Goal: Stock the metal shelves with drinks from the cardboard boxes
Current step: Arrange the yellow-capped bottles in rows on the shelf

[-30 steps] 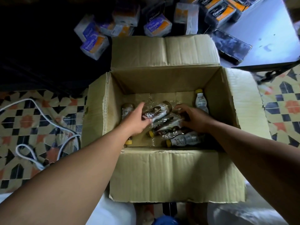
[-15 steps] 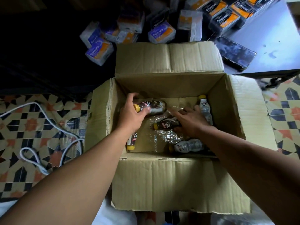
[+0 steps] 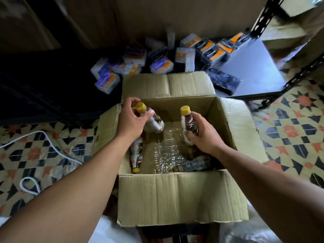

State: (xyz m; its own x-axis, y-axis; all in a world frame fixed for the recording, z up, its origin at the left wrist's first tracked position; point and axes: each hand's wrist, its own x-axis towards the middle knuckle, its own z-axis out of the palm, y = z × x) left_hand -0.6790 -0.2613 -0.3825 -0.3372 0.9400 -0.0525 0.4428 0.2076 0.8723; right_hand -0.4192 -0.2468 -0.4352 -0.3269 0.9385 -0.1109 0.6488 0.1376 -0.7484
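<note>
Beyond the far flap of the open cardboard box [image 3: 182, 199], a scatter of small wrapped packs [image 3: 161, 64] in purple, white and orange lies on a dark low surface. To their right, black-and-orange packs [image 3: 215, 51] and a flat dark packet [image 3: 224, 81] sit on the grey metal shelf [image 3: 254, 71], whose slotted black upright [image 3: 263, 18] rises at the upper right. The box's raised far flap stands between the hands and those packs. Inside the box, crumpled clear plastic wrap [image 3: 164, 149] covers the bottom. One brown bottle [image 3: 135, 156] lies along the left wall with its yellow cap toward the near side, and a paler bottle [image 3: 194, 164] lies by the near wall, partly under the right forearm. The left hand [image 3: 131, 120] grips the neck of a yellow-capped drink bottle [image 3: 156, 122], fingers curled just below the cap, and the bottle tilts with its base down toward the middle of the box. The right hand [image 3: 203, 135] is wrapped round the lower body of a second brown bottle [image 3: 188, 120], held nearly upright with the cap topmost. Both bottles are lifted above the wrap, within the box's walls and well apart from each other. The box rests on a patterned tile floor [image 3: 298, 130] of cream, black and orange, and a white cable [image 3: 50, 142] loops across the tiles at the left. The lighting is dim.
</note>
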